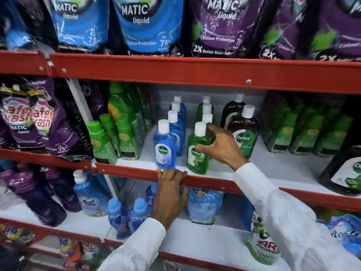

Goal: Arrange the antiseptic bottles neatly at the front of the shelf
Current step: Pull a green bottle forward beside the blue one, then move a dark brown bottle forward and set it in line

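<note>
On the middle shelf stand three rows of Dettol antiseptic bottles with white caps. A blue bottle heads the left row at the shelf's front edge, with several blue ones behind it. A green bottle heads the middle row, and my right hand grips it around the shoulder. A brown bottle stands to the right, further back, with another brown one behind. My left hand rests on the red front rail just below the blue bottle, fingers curled over the rail.
Green detergent bottles stand left of the antiseptic rows and more green bottles to the right. A large dark bottle sits at the far right front. Detergent pouches fill the shelf above; blue bottles and pouches fill the shelf below.
</note>
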